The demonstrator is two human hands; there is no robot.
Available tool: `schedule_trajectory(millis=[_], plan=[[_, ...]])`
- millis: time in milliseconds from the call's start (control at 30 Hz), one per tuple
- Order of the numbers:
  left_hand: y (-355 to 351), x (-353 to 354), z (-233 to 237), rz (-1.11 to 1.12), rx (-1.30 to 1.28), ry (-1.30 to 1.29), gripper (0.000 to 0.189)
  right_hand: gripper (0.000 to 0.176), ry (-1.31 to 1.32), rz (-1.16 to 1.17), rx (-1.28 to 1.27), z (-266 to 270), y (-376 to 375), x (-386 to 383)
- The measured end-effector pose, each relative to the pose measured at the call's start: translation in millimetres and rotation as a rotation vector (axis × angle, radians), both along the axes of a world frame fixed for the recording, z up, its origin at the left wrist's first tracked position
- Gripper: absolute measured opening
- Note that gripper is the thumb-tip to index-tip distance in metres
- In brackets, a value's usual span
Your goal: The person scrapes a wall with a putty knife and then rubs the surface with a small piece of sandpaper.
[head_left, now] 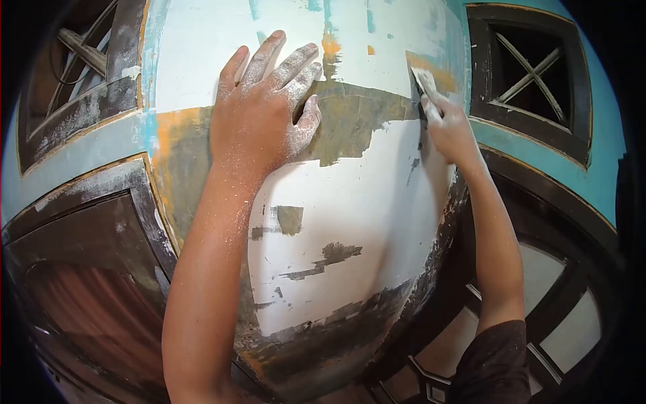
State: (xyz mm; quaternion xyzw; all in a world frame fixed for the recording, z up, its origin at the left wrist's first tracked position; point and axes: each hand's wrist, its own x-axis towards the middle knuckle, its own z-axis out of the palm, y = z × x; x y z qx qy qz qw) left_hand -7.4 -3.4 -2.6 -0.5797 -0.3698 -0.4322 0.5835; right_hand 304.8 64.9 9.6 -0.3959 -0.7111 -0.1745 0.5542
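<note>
My left hand (261,111) lies flat against the wall (350,222) with its fingers spread, and white dust covers the fingertips and thumb. At the upper right, my right hand (449,124) is closed around a scraper (419,75), probably by its handle, which the fingers mostly hide. Its blade meets the wall beside an orange and grey patch (441,73). White coating covers much of the wall, broken by a bare grey-brown band (350,114) and smaller scraped spots. White dust also coats the right fingers.
Dark wooden doors stand on both sides, the left door (87,249) with a curtain-like reddish panel. Above them are dark vent frames with crossed slats, left (84,50) and right (535,74). Turquoise wall (538,145) surrounds the frames.
</note>
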Motion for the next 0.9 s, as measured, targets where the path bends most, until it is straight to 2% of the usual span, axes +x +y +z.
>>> schedule_trajectory(millis=[67,100,167,267,300,433,467,567,600,667,700,767,833,900], plan=[[0,0,0,-0.011,-0.011,0.002,0.046,0.044,-0.049,0.023,0.049,-22,-7,4],[0,0,0,-0.013,-0.012,0.003,0.046,0.045,-0.025,0.085,-0.055,-30,-16,3],[0,1,0,-0.016,-0.015,-0.006,0.045,0.050,-0.140,0.020,0.112,-49,-2,14],[0,1,0,-0.013,-0.005,-0.004,0.045,0.049,-0.026,0.033,-0.107,-52,-21,1],[1,1,0,-0.022,-0.002,-0.006,0.045,0.050,-0.091,0.021,0.058,-51,-14,0],[0,0,0,-0.016,-0.008,-0.001,0.045,0.048,0.053,-0.023,-0.147,-32,-19,-7],[0,1,-1,-0.002,-0.011,-0.011,0.045,0.041,0.086,-0.039,-0.243,-27,-30,-12],[0,1,-1,-0.003,-0.018,-0.016,0.046,0.042,-0.058,0.038,0.145,-43,-2,3],[0,1,-1,0.000,-0.017,-0.017,0.046,0.042,-0.059,0.041,0.146,-40,-5,2],[0,2,0,-0.008,-0.012,-0.019,0.047,0.042,0.003,0.020,-0.021,-30,-13,-4],[0,1,0,-0.001,-0.010,-0.020,0.047,0.039,-0.044,0.056,0.157,-24,2,-2],[-1,1,0,0.021,-0.024,0.000,0.047,0.037,0.144,-0.024,-0.280,-5,-36,-20],[1,1,0,-0.014,-0.001,0.005,0.046,0.037,0.041,-0.041,-0.025,-11,-20,-13],[0,1,0,-0.005,-0.016,-0.006,0.046,0.039,0.044,0.006,-0.047,-16,-17,-9]])
